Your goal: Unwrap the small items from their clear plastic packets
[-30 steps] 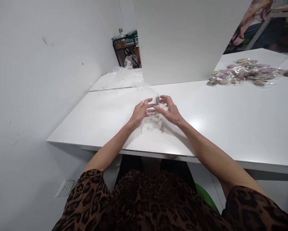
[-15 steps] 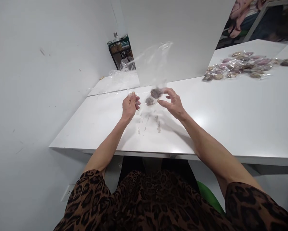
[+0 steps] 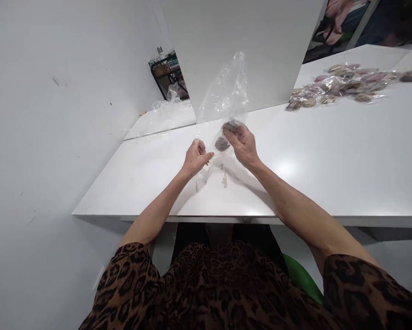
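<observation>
Clear, crinkled plastic (image 3: 226,91), glinting above dark brownish lumps (image 3: 221,144), is grasped by both hands (image 3: 195,158) (image 3: 245,145).

Workroom, light workshop type

Long white table (image 3: 316,183), plain partition (image 3: 243,27) at its far edge. Heap of clear-wrapped pieces (image 3: 343,87) near the far edge, right of the partition. Loose clear plastic (image 3: 164,112) toward far left corner, loaded rack (image 3: 164,75) beyond. Scuffed white wall (image 3: 37,137) along left edge. Person in pink (image 3: 340,18) past the far edge, right.

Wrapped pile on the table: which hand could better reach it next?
Probably the right hand, though gripping a dark piece: it is nearer the wrapped pile than the left hand.
</observation>
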Motion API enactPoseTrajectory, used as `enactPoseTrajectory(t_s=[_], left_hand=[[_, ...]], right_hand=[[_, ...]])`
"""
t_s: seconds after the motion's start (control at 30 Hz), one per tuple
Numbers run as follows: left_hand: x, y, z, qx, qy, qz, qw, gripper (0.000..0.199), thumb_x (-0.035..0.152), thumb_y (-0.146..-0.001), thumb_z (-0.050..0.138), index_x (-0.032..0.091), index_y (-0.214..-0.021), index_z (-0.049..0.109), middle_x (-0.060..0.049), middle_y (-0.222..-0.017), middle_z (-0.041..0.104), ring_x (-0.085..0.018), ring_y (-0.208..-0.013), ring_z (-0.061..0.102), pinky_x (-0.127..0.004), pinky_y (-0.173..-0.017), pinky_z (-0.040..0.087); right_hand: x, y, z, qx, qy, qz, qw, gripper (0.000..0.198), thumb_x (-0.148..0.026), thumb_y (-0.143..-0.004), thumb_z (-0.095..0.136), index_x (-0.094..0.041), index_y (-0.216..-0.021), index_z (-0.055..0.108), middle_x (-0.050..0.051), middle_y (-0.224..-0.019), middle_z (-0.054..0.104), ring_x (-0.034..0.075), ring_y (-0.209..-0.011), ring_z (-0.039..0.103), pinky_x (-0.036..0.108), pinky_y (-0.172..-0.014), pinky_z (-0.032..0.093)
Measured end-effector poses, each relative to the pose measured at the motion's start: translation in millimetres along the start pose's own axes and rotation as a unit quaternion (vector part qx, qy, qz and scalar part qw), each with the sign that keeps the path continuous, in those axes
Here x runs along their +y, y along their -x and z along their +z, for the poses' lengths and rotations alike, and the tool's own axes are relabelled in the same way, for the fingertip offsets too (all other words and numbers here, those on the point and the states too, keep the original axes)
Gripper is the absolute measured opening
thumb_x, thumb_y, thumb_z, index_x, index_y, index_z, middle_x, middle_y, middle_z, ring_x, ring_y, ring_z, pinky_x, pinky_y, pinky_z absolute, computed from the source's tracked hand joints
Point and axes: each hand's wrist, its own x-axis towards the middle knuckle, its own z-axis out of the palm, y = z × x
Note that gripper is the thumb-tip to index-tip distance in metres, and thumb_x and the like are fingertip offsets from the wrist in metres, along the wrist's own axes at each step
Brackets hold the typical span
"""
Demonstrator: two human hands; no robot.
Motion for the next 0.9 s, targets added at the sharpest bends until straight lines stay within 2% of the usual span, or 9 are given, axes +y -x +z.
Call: enactPoseTrajectory(t_s=[0.1, 0.23, 0.33, 0.47, 0.57, 0.67, 0.77, 0.83, 0.9], left_hand=[[0.2, -5.4, -8.6, -0.055, -0.038, -0.014, 0.998, 0.037, 0.012, -0.068, 0.076, 0.02, -0.1, 0.061, 0.01, -0.064, 0.047, -0.008, -0.051, 0.049, -0.023, -0.052, 0.044], [8.7, -10.6, -27.2, -0.055, -0.114, -0.021, 0.992, 0.007, 0.018, -0.073, 0.073, 0.015, -0.079, 0.07, 0.004, -0.064, 0.054, -0.01, -0.058, 0.052, -0.024, -0.058, 0.044], [18.0, -11.1, -37.7, -0.016, 0.019, -0.044, 0.999, 0.017, 0.024, -0.076, 0.078, 0.016, -0.076, 0.063, 0.0, -0.076, 0.065, -0.011, -0.069, 0.063, -0.024, -0.069, 0.05], [26.5, -5.7, -35.6, -0.057, 0.247, -0.138, 0.957, 0.035, 0.041, -0.079, 0.083, 0.019, -0.089, 0.058, -0.008, -0.102, 0.074, -0.02, -0.096, 0.075, -0.035, -0.088, 0.058], [26.8, 0.9, -24.3, -0.097, 0.257, -0.174, 0.946, 0.056, 0.065, -0.078, 0.079, 0.02, -0.106, 0.06, -0.015, -0.116, 0.074, -0.028, -0.105, 0.075, -0.041, -0.09, 0.058], [27.0, 7.7, -14.8, -0.142, 0.159, -0.176, 0.961, 0.08, 0.073, -0.071, 0.08, 0.02, -0.127, 0.06, -0.019, -0.127, 0.071, -0.031, -0.113, 0.072, -0.042, -0.095, 0.054], [30.9, 12.3, -11.6, -0.141, 0.074, -0.157, 0.975, 0.096, 0.057, -0.062, 0.093, 0.02, -0.141, 0.055, -0.017, -0.133, 0.07, -0.03, -0.123, 0.067, -0.039, -0.105, 0.046], [33.7, 12.7, -10.9, -0.109, 0.06, -0.152, 0.98, 0.095, 0.052, -0.062, 0.095, 0.018, -0.142, 0.055, -0.016, -0.131, 0.071, -0.028, -0.122, 0.067, -0.036, -0.104, 0.045], [34.7, 11.1, -9.3, -0.064, 0.06, -0.155, 0.984, 0.076, 0.052, -0.068, 0.091, 0.015, -0.129, 0.063, -0.013, -0.117, 0.075, -0.022, -0.107, 0.07, -0.031, -0.094, 0.048]], right_hand=[[-5.0, -7.8, -5.4, 0.008, -0.033, -0.035, 0.999, 0.055, -0.073, -0.079, 0.076, -0.026, -0.104, 0.066, 0.004, -0.109, 0.074, 0.023, -0.106, 0.069, 0.044, -0.103, 0.055], [-7.6, -16.8, -14.9, 0.037, -0.075, -0.017, 0.996, 0.053, -0.072, -0.079, 0.076, -0.026, -0.101, 0.063, 0.002, -0.099, 0.071, 0.022, -0.102, 0.069, 0.04, -0.093, 0.06], [-8.1, -20.9, -19.5, 0.067, -0.122, 0.075, 0.987, 0.05, -0.069, -0.078, 0.078, -0.026, -0.095, 0.06, 0.002, -0.091, 0.068, 0.021, -0.095, 0.069, 0.036, -0.078, 0.061], [-7.9, -18.5, -15.6, 0.066, -0.175, 0.212, 0.959, 0.048, -0.059, -0.07, 0.088, -0.024, -0.085, 0.059, -0.001, -0.078, 0.063, 0.018, -0.08, 0.065, 0.032, -0.067, 0.058], [-6.9, -12.0, -8.8, 0.04, -0.18, 0.269, 0.945, 0.049, -0.057, -0.066, 0.091, -0.023, -0.081, 0.058, -0.003, -0.07, 0.059, 0.015, -0.068, 0.059, 0.031, -0.062, 0.055], [-6.3, -5.9, -4.7, 0.03, -0.142, 0.255, 0.956, 0.053, -0.064, -0.068, 0.087, -0.023, -0.083, 0.057, -0.002, -0.072, 0.057, 0.014, -0.066, 0.055, 0.029, -0.06, 0.05], [-8.1, -2.5, -3.2, 0.046, -0.084, 0.183, 0.978, 0.055, -0.069, -0.071, 0.082, -0.024, -0.086, 0.057, -0.003, -0.074, 0.055, 0.014, -0.068, 0.054, 0.027, -0.061, 0.047], [-11.1, -1.6, -2.3, 0.041, -0.073, 0.15, 0.985, 0.054, -0.07, -0.071, 0.081, -0.024, -0.09, 0.059, -0.002, -0.076, 0.057, 0.014, -0.071, 0.054, 0.027, -0.061, 0.047], [-14.2, -1.7, -1.2, 0.025, -0.101, 0.155, 0.982, 0.054, -0.069, -0.07, 0.082, -0.024, -0.094, 0.062, -0.002, -0.08, 0.061, 0.015, -0.073, 0.056, 0.027, -0.062, 0.048]])
